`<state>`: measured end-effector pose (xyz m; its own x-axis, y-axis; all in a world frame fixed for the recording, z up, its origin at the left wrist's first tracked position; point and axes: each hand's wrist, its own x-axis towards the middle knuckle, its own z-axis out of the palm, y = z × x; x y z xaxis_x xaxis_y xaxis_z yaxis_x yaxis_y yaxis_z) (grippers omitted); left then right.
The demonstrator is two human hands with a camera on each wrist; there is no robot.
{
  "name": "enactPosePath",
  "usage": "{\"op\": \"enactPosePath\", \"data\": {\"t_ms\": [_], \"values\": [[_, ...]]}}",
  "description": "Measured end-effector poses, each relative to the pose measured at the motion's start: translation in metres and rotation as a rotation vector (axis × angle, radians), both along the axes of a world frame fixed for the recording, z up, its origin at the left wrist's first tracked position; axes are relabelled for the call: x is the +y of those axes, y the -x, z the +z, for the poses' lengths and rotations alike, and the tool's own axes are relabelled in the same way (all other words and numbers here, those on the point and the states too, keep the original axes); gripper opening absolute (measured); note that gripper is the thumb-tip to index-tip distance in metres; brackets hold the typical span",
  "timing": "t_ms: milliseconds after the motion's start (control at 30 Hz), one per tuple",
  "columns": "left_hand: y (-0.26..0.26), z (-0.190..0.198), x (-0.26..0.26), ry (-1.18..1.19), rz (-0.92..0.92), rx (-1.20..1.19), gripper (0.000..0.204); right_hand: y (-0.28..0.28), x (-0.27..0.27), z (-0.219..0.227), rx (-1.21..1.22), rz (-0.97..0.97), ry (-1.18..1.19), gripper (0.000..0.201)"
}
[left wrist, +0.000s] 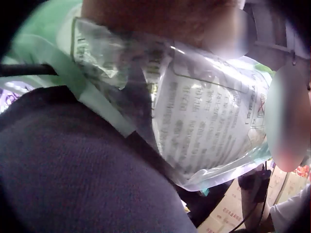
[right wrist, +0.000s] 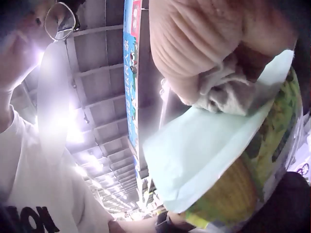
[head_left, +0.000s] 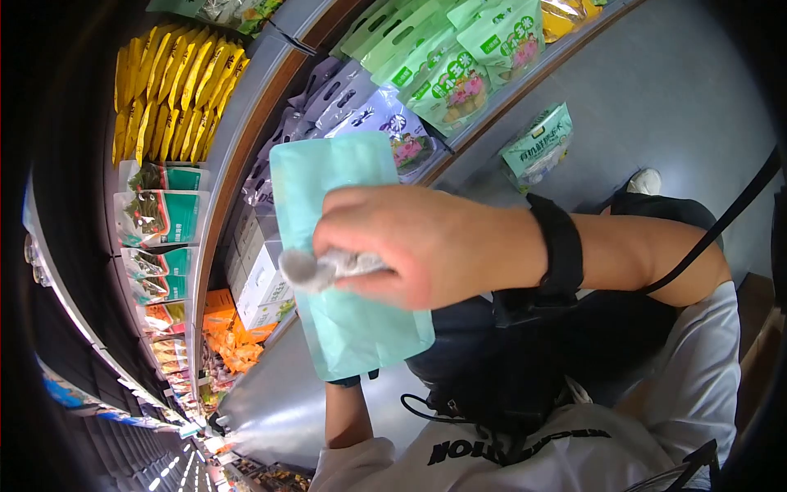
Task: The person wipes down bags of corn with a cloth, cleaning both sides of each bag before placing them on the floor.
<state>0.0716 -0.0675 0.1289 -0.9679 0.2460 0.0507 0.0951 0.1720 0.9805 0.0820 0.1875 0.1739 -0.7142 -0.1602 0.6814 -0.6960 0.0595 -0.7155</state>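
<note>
My right hand (head_left: 402, 238) bunches a greyish-white cloth (head_left: 307, 272) in curled fingers and presses it against the pale mint-green side of a flat food pouch (head_left: 369, 344). The right wrist view shows the wrinkled cloth (right wrist: 228, 92) at the pouch's plain face, with a yellow-and-green printed picture on its other side. From the left wrist view, that other side of the pouch (left wrist: 204, 116) is shiny, with a white panel of small print. My left hand (left wrist: 155, 19) is behind the pouch; its fingers are hidden, so I cannot tell how they hold it.
A shelf beside me carries green pouches (head_left: 455, 82), purple pouches (head_left: 385, 123), yellow packets (head_left: 176, 90) and white boxes (head_left: 258, 279). Another green pouch (head_left: 539, 148) is on the grey floor. My dark-clothed knee (left wrist: 82, 165) is close under the pouch.
</note>
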Motion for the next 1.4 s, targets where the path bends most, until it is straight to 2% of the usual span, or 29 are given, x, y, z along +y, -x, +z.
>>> {"op": "enactPosePath", "data": {"t_ms": [100, 433, 533, 600, 700, 833, 933, 1000, 1133, 1267, 1367, 1400], "values": [[-0.005, -0.001, -0.001, 0.012, -0.001, -0.003, 0.047, -0.012, -0.009, 0.000, -0.013, 0.145, -0.036, 0.022], [-0.005, 0.004, -0.014, 0.055, 0.014, 0.028, 0.047, -0.017, -0.016, -0.005, 0.107, 0.098, -0.188, 0.025], [0.005, 0.000, -0.003, 0.061, 0.024, 0.044, 0.047, 0.001, -0.009, -0.009, 0.169, -0.001, -0.266, 0.026], [0.007, 0.000, -0.003, 0.066, 0.026, 0.058, 0.047, 0.020, -0.001, -0.016, 0.208, -0.184, -0.263, 0.023], [0.013, 0.005, -0.008, 0.075, 0.014, 0.083, 0.047, 0.039, 0.015, -0.023, 0.112, -0.248, -0.155, 0.022], [0.014, 0.007, -0.012, 0.081, 0.017, 0.102, 0.047, 0.048, 0.018, -0.029, 0.122, -0.323, -0.079, 0.017], [0.007, 0.000, -0.005, 0.084, 0.029, 0.115, 0.047, 0.033, 0.008, -0.021, 0.105, -0.223, -0.063, 0.017], [0.009, 0.003, -0.010, 0.083, 0.032, 0.123, 0.047, 0.014, -0.007, -0.016, 0.050, -0.053, -0.083, 0.023], [0.007, 0.002, -0.013, 0.081, 0.032, 0.140, 0.047, -0.022, -0.034, -0.009, 0.160, 0.168, -0.071, 0.015], [-0.004, 0.000, -0.017, 0.101, 0.025, 0.166, 0.047, -0.025, -0.034, -0.005, 0.175, 0.169, -0.182, 0.015], [0.006, 0.002, -0.012, 0.128, 0.038, 0.180, 0.047, -0.010, -0.030, -0.012, 0.292, -0.170, -0.217, 0.022], [0.003, 0.001, -0.012, 0.134, 0.039, 0.188, 0.047, 0.000, -0.023, -0.014, 0.261, -0.229, -0.211, 0.023]]}}
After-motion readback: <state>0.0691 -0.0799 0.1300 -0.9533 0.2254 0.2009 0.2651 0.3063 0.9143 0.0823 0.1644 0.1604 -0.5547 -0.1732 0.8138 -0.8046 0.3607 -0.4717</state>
